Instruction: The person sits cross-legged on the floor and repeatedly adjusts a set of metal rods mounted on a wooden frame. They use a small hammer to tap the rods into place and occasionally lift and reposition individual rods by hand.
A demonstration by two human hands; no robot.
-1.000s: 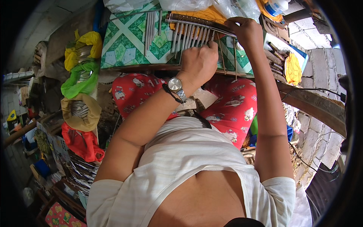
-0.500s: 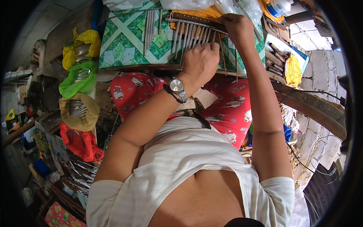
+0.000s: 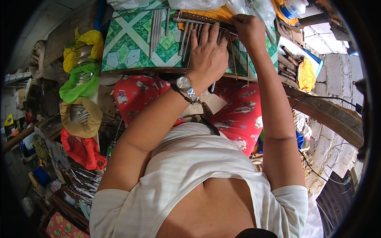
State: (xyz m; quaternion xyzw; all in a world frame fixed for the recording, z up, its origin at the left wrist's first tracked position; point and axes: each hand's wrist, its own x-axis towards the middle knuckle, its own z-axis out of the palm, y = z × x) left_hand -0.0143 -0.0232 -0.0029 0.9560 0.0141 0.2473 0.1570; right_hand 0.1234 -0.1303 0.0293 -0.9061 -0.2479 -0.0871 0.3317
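Note:
A row of thin silver metal tubes (image 3: 186, 39) hangs by thread from a dark wooden bar (image 3: 198, 18) on the green patterned tabletop (image 3: 131, 51). My left hand (image 3: 208, 55) lies across the tubes, palm down, fingers spread with the tips just below the bar. From under its wrist side a tube end (image 3: 213, 86) sticks out past the table edge. My right hand (image 3: 250, 31) is closed in a pinch at the bar's right end; what its fingertips hold is hidden. More loose tubes (image 3: 154, 33) lie side by side left of the bar.
Yellow (image 3: 97, 39), green (image 3: 67, 89), tan (image 3: 93, 123) and red (image 3: 85, 154) cloth-like bags stand at the left, several with metal pieces inside. Clear plastic (image 3: 262, 14) and orange material (image 3: 226, 14) lie behind the bar. Brown rods (image 3: 287, 65) sit at the right.
My left hand has gone from curled fingers to spread ones and moved up toward the bar over the tubes. A tube end now shows below it. My right hand stays at the bar's end.

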